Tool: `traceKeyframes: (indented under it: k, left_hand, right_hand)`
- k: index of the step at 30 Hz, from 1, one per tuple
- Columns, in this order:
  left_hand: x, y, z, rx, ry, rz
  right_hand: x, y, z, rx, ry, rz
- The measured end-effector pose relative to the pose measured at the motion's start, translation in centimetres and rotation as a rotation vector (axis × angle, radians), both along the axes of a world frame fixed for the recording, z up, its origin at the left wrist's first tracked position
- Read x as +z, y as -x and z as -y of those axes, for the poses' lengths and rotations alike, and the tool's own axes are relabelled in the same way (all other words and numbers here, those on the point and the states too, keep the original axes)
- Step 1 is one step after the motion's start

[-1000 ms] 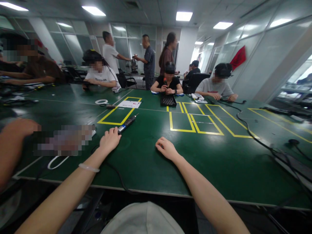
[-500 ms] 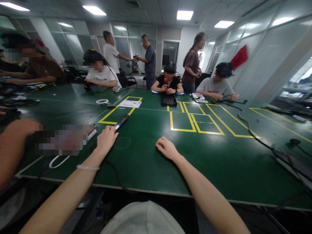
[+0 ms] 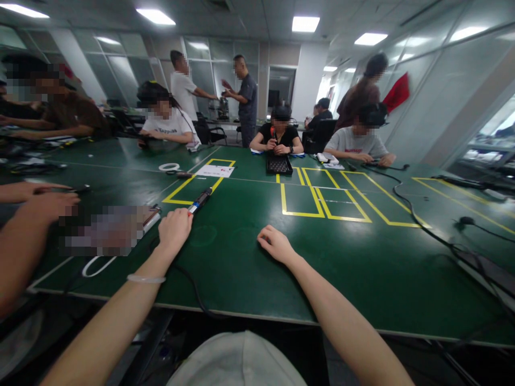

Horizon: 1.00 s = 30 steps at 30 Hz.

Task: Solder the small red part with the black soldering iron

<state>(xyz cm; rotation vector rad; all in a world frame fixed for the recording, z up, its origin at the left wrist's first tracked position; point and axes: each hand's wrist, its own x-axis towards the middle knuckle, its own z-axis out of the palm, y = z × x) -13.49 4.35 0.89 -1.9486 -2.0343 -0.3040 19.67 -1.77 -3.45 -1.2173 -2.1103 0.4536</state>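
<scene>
My left hand (image 3: 174, 229) rests on the green table (image 3: 249, 268) with its fingers curled over the near end of a slim pen-shaped tool (image 3: 200, 200) that points away toward a yellow taped rectangle (image 3: 198, 183). A pale bangle (image 3: 146, 279) circles that wrist. My right hand (image 3: 275, 244) lies on the table about a hand's width to the right, fingers loosely curled and nothing visible in it.
A neighbour's arm (image 3: 28, 236) and a white cable loop (image 3: 96, 265) lie at my left. Black cables (image 3: 418, 220) run across the right side. A black tray (image 3: 278, 164) and more yellow tape boxes (image 3: 322, 201) sit mid-table. Several people sit opposite; others stand behind.
My left hand slid slightly left with the tool's end. A standing person in the background walked from centre toward the right. The neighbour's hands shifted at the left.
</scene>
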Motion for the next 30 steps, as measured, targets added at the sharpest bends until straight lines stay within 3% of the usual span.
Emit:
traceKeyframes:
  k: [3,6,9,12,16,22,30]
  left_hand:
    - [0.5,-1.3,0.3,-0.066,0.001,0.156]
    - [0.5,-4.4,1.1,-0.361,0.142,0.452]
    - [0.1,-8.7,2.4,-0.672,0.322,0.655]
    - [-0.2,-12.2,3.7,-0.82,0.448,0.774]
    - [-0.1,-14.0,4.8,-0.89,0.465,0.778]
    - [0.0,-13.5,5.1,-0.925,0.469,0.695]
    - [-0.4,-12.7,4.9,-1.011,0.446,0.533]
  right_hand:
    - [0.0,0.1,-0.1,0.004,0.008,-0.041]
    - [0.0,0.2,-0.2,0.02,0.052,-0.162]
    - [-0.1,0.2,-0.5,0.07,0.264,-0.393]
    - [-0.2,0.1,-0.7,0.146,0.486,-0.593]
    - [0.0,0.0,-0.7,0.222,0.605,-0.694]
    - [0.3,0.0,-0.4,0.276,0.726,-0.738]
    - [0.3,-0.1,-0.5,0.205,0.701,-0.802]
